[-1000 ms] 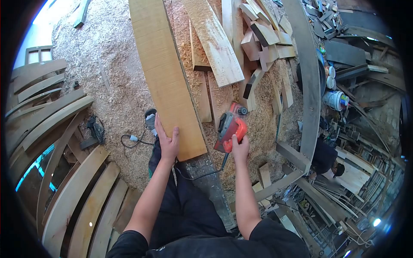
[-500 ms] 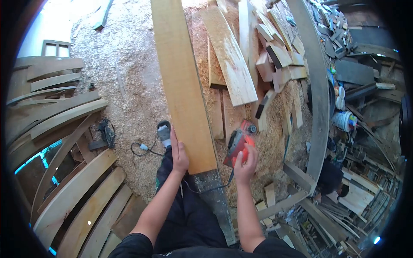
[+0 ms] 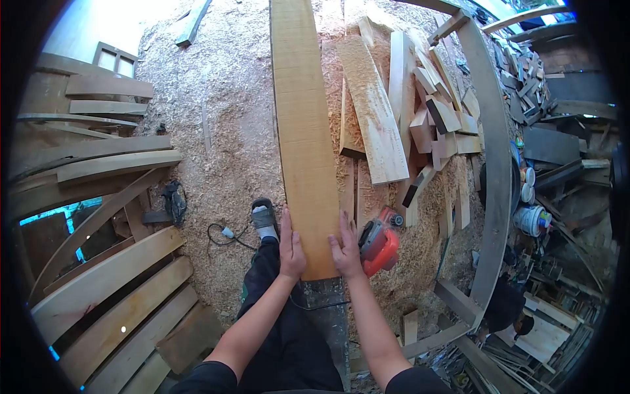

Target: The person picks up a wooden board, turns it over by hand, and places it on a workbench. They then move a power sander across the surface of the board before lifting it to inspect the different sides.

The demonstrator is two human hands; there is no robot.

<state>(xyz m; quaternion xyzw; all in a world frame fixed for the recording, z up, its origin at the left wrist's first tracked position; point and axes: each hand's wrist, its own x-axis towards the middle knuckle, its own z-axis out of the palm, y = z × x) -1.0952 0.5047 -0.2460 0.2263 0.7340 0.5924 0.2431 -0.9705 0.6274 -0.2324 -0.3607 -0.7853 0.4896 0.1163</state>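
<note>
The left hand and the right hand lie flat, fingers straight, gripping nothing. Each presses one side edge at the near end of the long, smooth, yellow wooden plank. A red planer sits just beside it on fluffy sawdust.

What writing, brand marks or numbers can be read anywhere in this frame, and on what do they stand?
No text is legible.
Red power planer, beside the right hand: no brand mark can be made out.
White bucket at the right: coloured label, too small and blurred to read.
Plank, touched by the left hand too: bare wood.
</note>
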